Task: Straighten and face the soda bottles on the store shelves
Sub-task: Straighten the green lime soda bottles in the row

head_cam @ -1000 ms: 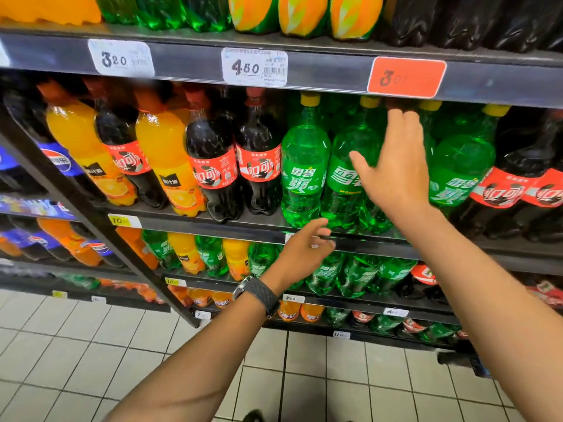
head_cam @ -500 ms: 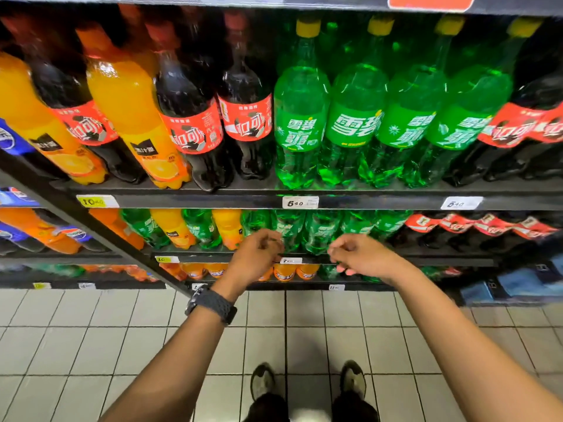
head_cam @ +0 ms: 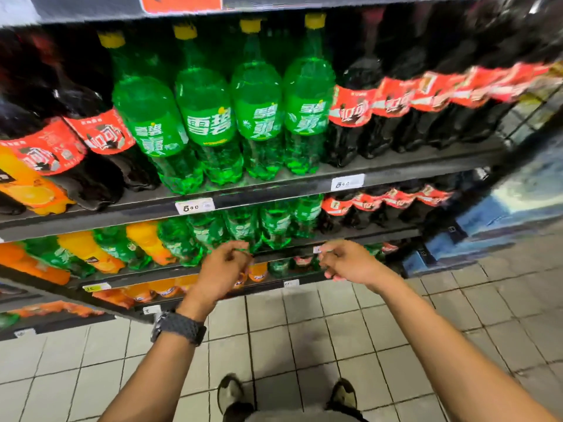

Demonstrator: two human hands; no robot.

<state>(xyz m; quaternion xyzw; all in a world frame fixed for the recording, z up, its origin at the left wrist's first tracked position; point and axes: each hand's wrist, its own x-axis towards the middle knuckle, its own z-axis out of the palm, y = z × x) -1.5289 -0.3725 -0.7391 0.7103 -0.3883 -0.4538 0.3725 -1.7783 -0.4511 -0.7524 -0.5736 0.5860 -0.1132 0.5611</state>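
Here, your left hand [head_cam: 225, 266] and right hand [head_cam: 350, 263] hover with fingers loosely curled, holding nothing, just before the lower green bottles [head_cam: 274, 220]. The upper green bottles [head_cam: 207, 123] stand upright, seemingly done; lower rows likely remain.

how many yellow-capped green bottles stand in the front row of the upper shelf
4, side by side, left to right: first green bottle, second green bottle, third green bottle, fourth green bottle. More green shows behind them, so others may be hidden.
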